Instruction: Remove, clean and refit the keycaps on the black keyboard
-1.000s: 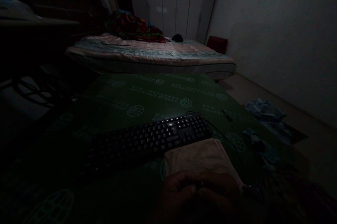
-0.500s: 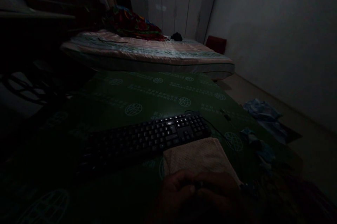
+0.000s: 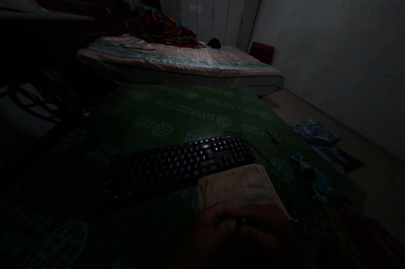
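Observation:
At the bottom of the view, my left hand [image 3: 215, 227] and my right hand [image 3: 264, 224] meet with their fingers curled together. Something small and dark seems to sit between the fingertips, but shadow hides what it is. Just beyond them a folded beige cloth [image 3: 238, 186] lies on the green surface [image 3: 190, 111], its near edge covered by the hands. A black keyboard [image 3: 177, 163] stretches to the left behind the cloth, slightly slanted. Its thin cable [image 3: 264, 155] runs off from the far right corner.
Crumpled blue cloth [image 3: 311, 172] lies at the right edge of the green surface. More light-blue fabric [image 3: 316, 132] is near the floor beyond. A bed [image 3: 190, 64] with a red patterned blanket [image 3: 167, 30] stands behind. The room is very dim.
The whole view has shifted slightly, so things appear a little further right. The hands stay together over the cloth's near edge, with the fingers moving slightly.

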A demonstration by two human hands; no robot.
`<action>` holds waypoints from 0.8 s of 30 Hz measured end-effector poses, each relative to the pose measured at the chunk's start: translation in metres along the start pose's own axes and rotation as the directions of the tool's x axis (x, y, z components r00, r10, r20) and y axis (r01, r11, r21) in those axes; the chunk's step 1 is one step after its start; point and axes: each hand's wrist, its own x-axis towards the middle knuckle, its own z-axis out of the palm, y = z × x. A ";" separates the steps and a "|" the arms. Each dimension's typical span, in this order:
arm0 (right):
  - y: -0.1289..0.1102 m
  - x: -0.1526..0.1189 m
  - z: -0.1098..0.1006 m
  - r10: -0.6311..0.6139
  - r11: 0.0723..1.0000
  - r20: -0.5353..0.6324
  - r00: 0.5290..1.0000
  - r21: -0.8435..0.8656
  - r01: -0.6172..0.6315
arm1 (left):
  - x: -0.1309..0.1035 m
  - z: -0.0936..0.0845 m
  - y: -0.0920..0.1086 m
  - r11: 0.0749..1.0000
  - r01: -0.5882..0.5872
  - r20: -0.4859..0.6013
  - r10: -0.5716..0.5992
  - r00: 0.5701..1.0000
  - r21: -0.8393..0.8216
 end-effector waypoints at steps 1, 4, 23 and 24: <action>0.002 -0.001 0.000 -0.008 1.000 -0.020 1.000 -0.012 0.008 | 0.000 0.000 0.000 1.000 0.000 -0.005 0.000 1.000 -0.004; 0.006 -0.002 0.001 -0.066 0.997 -0.061 0.996 -0.033 0.064 | 0.001 -0.001 -0.003 1.000 -0.008 0.004 0.008 1.000 -0.009; 0.025 -0.003 0.010 0.001 0.987 -0.386 0.922 -0.147 -0.062 | -0.024 0.014 0.019 0.997 -0.064 -0.247 0.075 0.966 0.051; 0.028 -0.002 0.010 0.012 0.988 -0.383 0.924 -0.139 -0.070 | -0.036 0.012 0.023 0.995 -0.085 -0.217 0.096 0.971 0.060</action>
